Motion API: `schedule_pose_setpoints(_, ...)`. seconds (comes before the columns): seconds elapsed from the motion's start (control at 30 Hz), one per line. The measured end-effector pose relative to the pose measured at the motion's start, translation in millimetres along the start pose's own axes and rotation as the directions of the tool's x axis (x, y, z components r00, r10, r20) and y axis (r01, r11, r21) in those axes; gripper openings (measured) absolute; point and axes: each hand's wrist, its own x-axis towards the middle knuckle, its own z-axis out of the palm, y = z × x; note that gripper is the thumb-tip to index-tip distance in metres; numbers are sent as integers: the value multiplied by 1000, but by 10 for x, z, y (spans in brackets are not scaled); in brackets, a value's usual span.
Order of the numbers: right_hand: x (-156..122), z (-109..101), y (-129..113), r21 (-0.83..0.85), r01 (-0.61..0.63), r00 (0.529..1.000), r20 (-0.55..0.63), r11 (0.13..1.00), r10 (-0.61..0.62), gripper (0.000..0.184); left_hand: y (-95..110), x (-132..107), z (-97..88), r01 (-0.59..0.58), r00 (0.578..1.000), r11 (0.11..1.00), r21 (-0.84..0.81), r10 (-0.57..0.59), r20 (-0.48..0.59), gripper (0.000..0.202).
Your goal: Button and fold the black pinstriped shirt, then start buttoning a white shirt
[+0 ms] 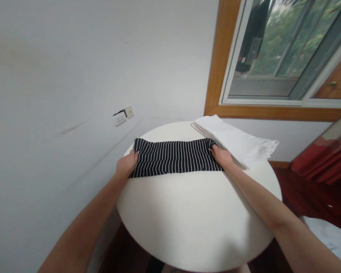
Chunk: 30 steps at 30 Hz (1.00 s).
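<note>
striped cloth (pixel 173 157): folded strip on desk (pixel 193 220), touching white cloth (pixel 238 142) | my left hand (pixel 126 165), right hand (pixel 221 156): fingers pinching its short ends | likely soft, light, limp; grip end corners

Round white table (pixel 199 227) is pushed up against a plain white wall (pixel 74 57), with a socket (pixel 119 119) just left of it. Behind the table on the right is a wood-framed window (pixel 272 57), daylight and green trees outside. Dark reddish floor (pixel 301 193) underneath.
</note>
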Motion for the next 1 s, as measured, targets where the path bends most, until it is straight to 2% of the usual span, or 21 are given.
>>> schedule_pose_setpoints(0.13,5,-119,105,4,46,999,-29,999,-46,38,-154,105,-35,-79,996,997,-5,79,51,65)
schedule_pose_setpoints(0.2,1,-146,100,8,28,999,-30,1000,-28,38,-186,140,-34,-79,993,997,-9,80,85,66)
schedule_pose_setpoints(0.3,-13,-133,61,14,11,999,31,1000,-11,41,-176,134,-25,-64,986,998,-19,66,153,65)
schedule_pose_setpoints(0.37,-20,-113,59,57,-21,997,72,998,17,46,-174,109,-30,-29,987,998,-49,36,158,66)
schedule_pose_setpoints(0.5,-63,-110,187,270,-116,992,86,956,96,54,-297,7,-64,75,986,983,-170,-47,163,73)
schedule_pose_setpoints(0.63,-287,-150,332,359,-133,991,75,924,113,59,-399,-284,-108,168,970,958,-232,-118,212,76)
schedule_pose_setpoints(0.8,-649,-147,214,189,-172,985,0,967,175,66,-114,-698,-187,141,987,982,-123,-129,99,66)
schedule_pose_setpoints(0.9,-717,-99,143,56,-138,990,13,989,137,60,4,-757,-204,75,997,997,-26,-74,37,58)
schedule_pose_setpoints(1.0,-705,-63,208,-40,-71,993,88,997,74,56,-84,-704,-185,51,999,997,60,-52,10,57)
